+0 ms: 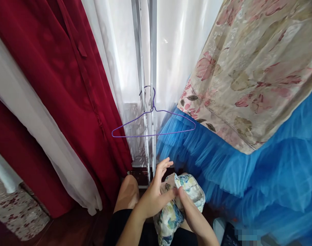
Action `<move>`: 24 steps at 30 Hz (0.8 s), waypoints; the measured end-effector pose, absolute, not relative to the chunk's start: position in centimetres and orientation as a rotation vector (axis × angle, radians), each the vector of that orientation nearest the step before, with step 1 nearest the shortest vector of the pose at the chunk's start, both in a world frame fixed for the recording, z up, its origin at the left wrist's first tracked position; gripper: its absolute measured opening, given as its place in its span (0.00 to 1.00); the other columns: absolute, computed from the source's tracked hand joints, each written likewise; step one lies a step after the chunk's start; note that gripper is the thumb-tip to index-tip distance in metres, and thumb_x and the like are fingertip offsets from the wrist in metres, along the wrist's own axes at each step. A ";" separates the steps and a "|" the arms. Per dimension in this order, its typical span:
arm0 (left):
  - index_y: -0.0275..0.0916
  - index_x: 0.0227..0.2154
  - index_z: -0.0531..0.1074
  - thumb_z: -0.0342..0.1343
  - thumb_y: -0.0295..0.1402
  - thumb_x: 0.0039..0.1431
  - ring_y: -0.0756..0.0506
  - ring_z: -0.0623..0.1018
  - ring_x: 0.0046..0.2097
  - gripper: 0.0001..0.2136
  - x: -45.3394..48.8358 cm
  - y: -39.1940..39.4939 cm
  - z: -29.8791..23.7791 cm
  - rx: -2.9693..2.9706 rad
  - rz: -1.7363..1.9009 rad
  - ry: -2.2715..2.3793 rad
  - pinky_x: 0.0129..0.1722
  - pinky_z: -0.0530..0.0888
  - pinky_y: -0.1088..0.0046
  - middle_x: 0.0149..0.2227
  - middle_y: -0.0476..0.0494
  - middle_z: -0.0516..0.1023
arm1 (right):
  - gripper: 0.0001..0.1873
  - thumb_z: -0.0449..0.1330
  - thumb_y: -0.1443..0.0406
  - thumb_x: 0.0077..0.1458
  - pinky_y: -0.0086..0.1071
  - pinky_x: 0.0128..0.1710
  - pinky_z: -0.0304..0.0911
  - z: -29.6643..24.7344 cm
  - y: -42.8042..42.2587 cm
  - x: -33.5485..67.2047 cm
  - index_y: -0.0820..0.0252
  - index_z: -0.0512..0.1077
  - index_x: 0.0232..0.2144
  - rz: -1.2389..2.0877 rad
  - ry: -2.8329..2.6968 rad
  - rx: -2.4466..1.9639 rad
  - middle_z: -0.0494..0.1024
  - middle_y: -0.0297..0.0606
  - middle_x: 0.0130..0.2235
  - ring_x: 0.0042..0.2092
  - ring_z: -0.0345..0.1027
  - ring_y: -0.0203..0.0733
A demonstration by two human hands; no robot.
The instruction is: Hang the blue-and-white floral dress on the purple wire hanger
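A bundled piece of white floral cloth [168, 218] with blue and yellow flowers lies over my lap. My right hand [188, 203] grips the cloth's upper edge, its thumb on top and the other fingers hidden beneath. My left hand [157, 193] is at the left side of the cloth, with its fingers stretched out and apart. Its thumb reaches across the fabric toward my right thumb. Beyond both hands, a purple wire hanger [153, 135] hangs by its hook at a grey metal upright [153, 68], with no garment on it.
Long red fabric [94, 130] and sheer white fabric [76, 174] hang on the left. At right, a floral garment [238, 85] hangs over blue tulle ruffles [248, 177]. White curtains [181, 51] are behind the rack. A dark item [230, 235] is low at the right.
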State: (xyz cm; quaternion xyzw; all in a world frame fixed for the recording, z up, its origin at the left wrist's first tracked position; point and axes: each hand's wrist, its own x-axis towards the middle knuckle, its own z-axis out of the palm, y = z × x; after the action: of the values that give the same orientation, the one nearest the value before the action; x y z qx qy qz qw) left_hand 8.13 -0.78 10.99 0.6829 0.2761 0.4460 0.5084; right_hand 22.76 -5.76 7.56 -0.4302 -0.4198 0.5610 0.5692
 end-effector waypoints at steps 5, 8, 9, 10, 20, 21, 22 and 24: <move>0.39 0.52 0.78 0.63 0.57 0.55 0.35 0.78 0.51 0.30 5.5 -0.2 7.9 1.671 0.583 0.525 0.57 0.73 0.55 0.46 0.37 0.80 | 0.28 0.74 0.47 0.43 0.29 0.35 0.62 9.2 -6.2 24.9 0.62 0.78 0.38 1.614 -1.402 -0.800 0.75 0.37 0.34 0.34 0.65 0.39; 0.38 0.38 0.80 0.71 0.56 0.44 0.38 0.79 0.46 0.27 3.7 0.4 5.4 1.985 0.556 0.488 0.64 0.67 0.54 0.38 0.42 0.80 | 0.29 0.80 0.53 0.31 0.25 0.24 0.47 10.3 -5.7 26.3 0.65 0.73 0.28 1.838 -1.499 -0.643 0.65 0.29 0.25 0.26 0.52 0.29; 0.39 0.36 0.80 0.72 0.55 0.44 0.40 0.79 0.44 0.25 2.8 0.8 5.0 2.093 0.542 0.495 0.66 0.63 0.54 0.37 0.43 0.80 | 0.30 0.80 0.53 0.27 0.25 0.23 0.45 10.9 -5.4 26.9 0.64 0.72 0.27 1.857 -1.526 -0.626 0.64 0.28 0.24 0.25 0.50 0.29; 0.40 0.35 0.80 0.71 0.54 0.45 0.41 0.79 0.43 0.23 1.6 1.5 4.8 2.186 0.521 0.526 0.69 0.59 0.54 0.36 0.44 0.79 | 0.30 0.80 0.54 0.26 0.26 0.23 0.45 11.5 -5.1 27.5 0.64 0.72 0.27 1.831 -1.558 -0.639 0.63 0.28 0.24 0.26 0.50 0.29; 0.46 0.36 0.82 0.55 0.49 0.66 0.40 0.76 0.50 0.16 -13.4 12.7 12.2 2.578 0.487 1.270 0.65 0.59 0.51 0.41 0.46 0.82 | 0.15 0.63 0.59 0.57 0.31 0.32 0.61 18.1 6.3 27.5 0.62 0.78 0.44 0.714 -1.912 -1.214 0.78 0.38 0.34 0.31 0.66 0.41; 0.46 0.37 0.82 0.55 0.49 0.65 0.39 0.76 0.50 0.16 -14.2 13.7 13.1 2.603 0.548 1.315 0.62 0.63 0.53 0.41 0.45 0.83 | 0.21 0.62 0.59 0.57 0.33 0.35 0.63 17.9 7.9 26.9 0.62 0.77 0.50 0.583 -1.890 -1.235 0.80 0.41 0.38 0.33 0.69 0.43; 0.46 0.39 0.82 0.56 0.50 0.64 0.38 0.76 0.50 0.16 -14.8 14.7 14.0 2.623 0.611 1.352 0.59 0.66 0.56 0.43 0.44 0.83 | 0.24 0.62 0.59 0.57 0.34 0.37 0.64 17.6 9.5 26.3 0.62 0.75 0.55 0.467 -1.860 -1.248 0.81 0.44 0.41 0.34 0.71 0.45; 0.44 0.41 0.81 0.57 0.50 0.63 0.37 0.76 0.50 0.17 -15.4 16.4 16.1 2.633 0.715 1.392 0.55 0.69 0.59 0.45 0.42 0.83 | 0.22 0.60 0.57 0.60 0.35 0.36 0.64 16.9 12.2 25.3 0.63 0.77 0.51 0.325 -1.844 -1.273 0.82 0.46 0.40 0.34 0.72 0.47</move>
State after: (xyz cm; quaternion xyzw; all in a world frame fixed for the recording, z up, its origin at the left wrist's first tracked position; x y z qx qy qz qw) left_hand -15.43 16.45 16.14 0.8590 0.4542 0.2331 0.0393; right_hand 25.33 12.20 16.85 -0.5088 -0.7374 0.1299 0.4247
